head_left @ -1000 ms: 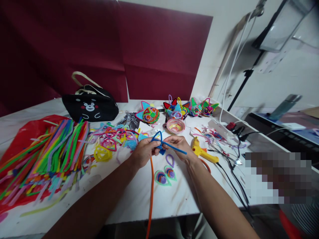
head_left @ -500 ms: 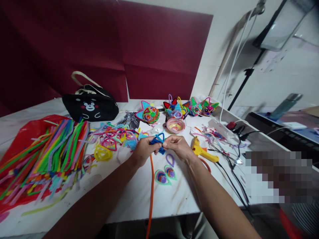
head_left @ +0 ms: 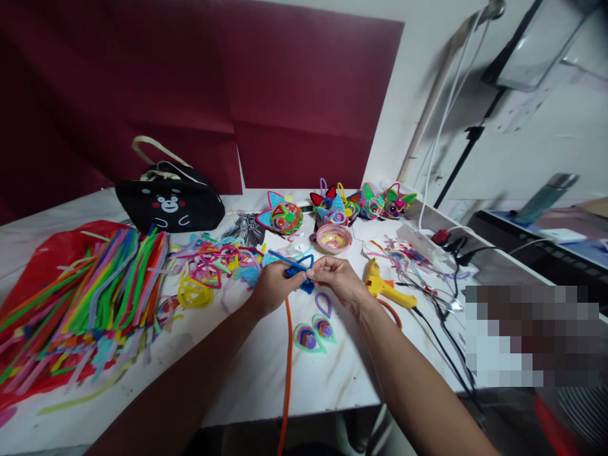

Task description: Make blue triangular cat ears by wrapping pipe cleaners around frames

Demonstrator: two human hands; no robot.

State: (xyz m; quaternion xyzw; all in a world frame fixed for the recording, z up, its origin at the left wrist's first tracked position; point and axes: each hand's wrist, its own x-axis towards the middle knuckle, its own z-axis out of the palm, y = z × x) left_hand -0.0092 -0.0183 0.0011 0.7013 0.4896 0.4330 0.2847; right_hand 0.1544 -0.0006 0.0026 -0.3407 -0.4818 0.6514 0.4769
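Over the middle of the white table, my left hand is closed on a small blue pipe-cleaner shape with a triangular loop. My right hand pinches the same blue piece from the right, and its loose end sticks out to the upper left. An orange pipe cleaner hangs from under my left hand down past the table's front edge. Below my hands lie a purple loop and two teardrop pieces.
A large bundle of coloured pipe cleaners lies on a red bag at the left. A black bear-face bag stands at the back. Finished colourful heads, a small bowl, a yellow glue gun and cables lie right.
The long blue end that stuck out to the right one second ago has been bent over; it now points to the upper left. Both hands have stayed in place.
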